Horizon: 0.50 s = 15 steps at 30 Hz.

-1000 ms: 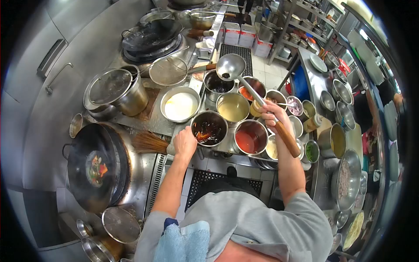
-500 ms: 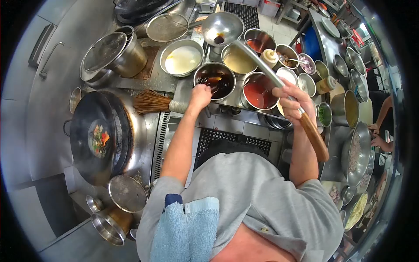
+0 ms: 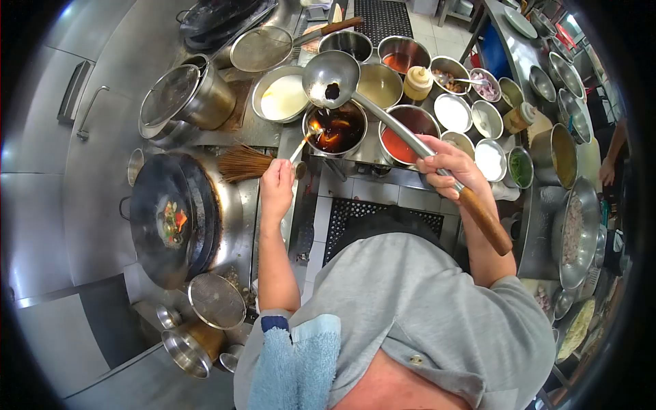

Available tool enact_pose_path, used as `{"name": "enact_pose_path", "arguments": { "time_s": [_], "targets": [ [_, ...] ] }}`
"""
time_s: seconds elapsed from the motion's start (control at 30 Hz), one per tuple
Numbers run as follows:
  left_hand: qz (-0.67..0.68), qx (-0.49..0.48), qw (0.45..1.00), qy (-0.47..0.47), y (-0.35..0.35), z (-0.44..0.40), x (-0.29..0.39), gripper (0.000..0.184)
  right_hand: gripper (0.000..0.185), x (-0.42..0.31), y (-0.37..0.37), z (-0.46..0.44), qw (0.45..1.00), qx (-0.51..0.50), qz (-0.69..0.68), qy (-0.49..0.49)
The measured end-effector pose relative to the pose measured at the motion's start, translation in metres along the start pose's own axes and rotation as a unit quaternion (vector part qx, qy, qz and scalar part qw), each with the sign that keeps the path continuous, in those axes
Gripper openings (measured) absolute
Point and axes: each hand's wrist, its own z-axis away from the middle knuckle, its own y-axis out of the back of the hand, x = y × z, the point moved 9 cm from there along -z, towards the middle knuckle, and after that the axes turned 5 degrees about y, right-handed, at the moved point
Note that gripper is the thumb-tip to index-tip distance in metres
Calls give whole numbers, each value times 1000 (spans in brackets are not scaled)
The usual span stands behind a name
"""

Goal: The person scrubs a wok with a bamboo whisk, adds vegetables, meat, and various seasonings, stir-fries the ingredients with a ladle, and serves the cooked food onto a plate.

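Note:
My left hand (image 3: 277, 186) is closed around the handle of a small spoon (image 3: 301, 146). The spoon's tip reaches into a steel pot of dark brown sauce (image 3: 338, 133). My right hand (image 3: 452, 171) grips a long-handled ladle (image 3: 396, 124) with a wooden end. The ladle's bowl hangs over the far-left rim of the sauce pot, with a small dark pool inside it. Beside the sauce pot stands a steel pot of red sauce (image 3: 403, 140), under the ladle's handle.
A dark wok (image 3: 154, 239) with cut vegetables sits on the left. A bamboo brush (image 3: 242, 164) lies near my left hand. Several seasoning containers, among them a squeeze bottle (image 3: 418, 83), stand ahead and right. A person's hand (image 3: 606, 171) shows at the far right.
My left hand has drawn back from the dark sauce toward the left, bringing the spoon's light handle into view. The ladle's bowl has shifted left and down, closer above the sauce pot.

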Motion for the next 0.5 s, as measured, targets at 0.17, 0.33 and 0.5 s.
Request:
{"name": "enact_pose_path", "arguments": {
  "time_s": [0.17,0.33,0.5],
  "targets": [
    [-189,117,967,-125,-1,-9,14,20,46,10,5,9,1000,-9,14,-20],
    [-210,172,938,-216,-11,-8,9,17,45,13,5,13,999,-7,26,-27],
    [-230,162,935,-217,-15,-4,5,17,47,15,9,14,999,-14,27,-26]
  ]
}}
